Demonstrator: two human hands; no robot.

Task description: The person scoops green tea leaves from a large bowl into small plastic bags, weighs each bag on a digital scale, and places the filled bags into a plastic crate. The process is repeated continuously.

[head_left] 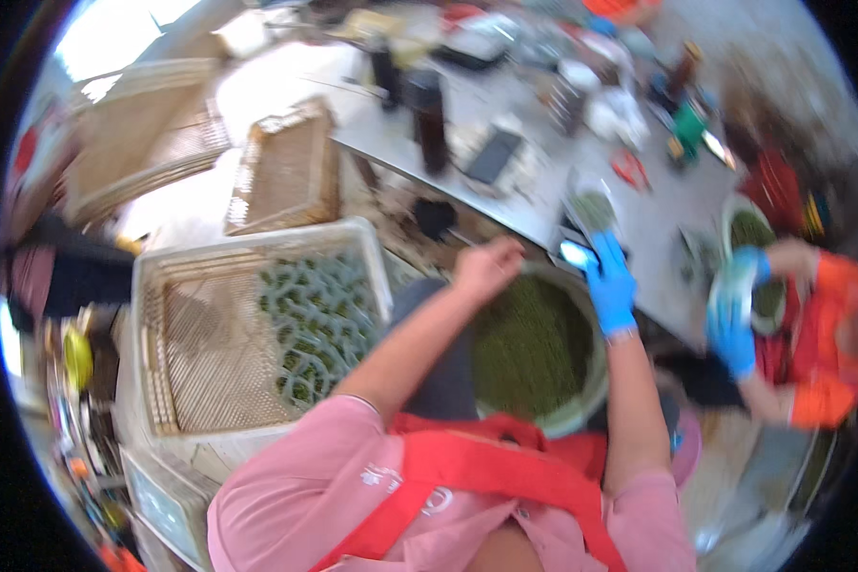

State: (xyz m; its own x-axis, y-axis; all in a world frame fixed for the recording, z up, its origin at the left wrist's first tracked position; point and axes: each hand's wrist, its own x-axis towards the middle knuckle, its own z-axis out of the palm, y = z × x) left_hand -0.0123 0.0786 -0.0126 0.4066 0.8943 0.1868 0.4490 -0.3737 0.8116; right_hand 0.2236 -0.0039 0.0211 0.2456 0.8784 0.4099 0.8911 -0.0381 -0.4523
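Observation:
My left hand (489, 270), bare and blurred, is held over the far left rim of a pale tub (596, 381). Its fingers are curled in; whether anything is between them is hidden. The tub stands at my lap with loose, fine green material (532, 348) inside. My right hand (611, 289), in a blue glove, reaches past the tub's right rim to the table edge. Its fingers are at the near end of a clear plastic pack (593, 210) with green material in it, and seem to grip it. Beside those fingers glows a small lit display (574, 254).
A white crate (257, 238) at my left contains several clear packs of green material (319, 324). On the metal table (534, 214) are a phone (495, 155), a dark bottle (427, 124) and red-handled scissors (629, 170). A co-worker's blue-gloved hands (734, 324) work at the right beside a bowl (751, 229).

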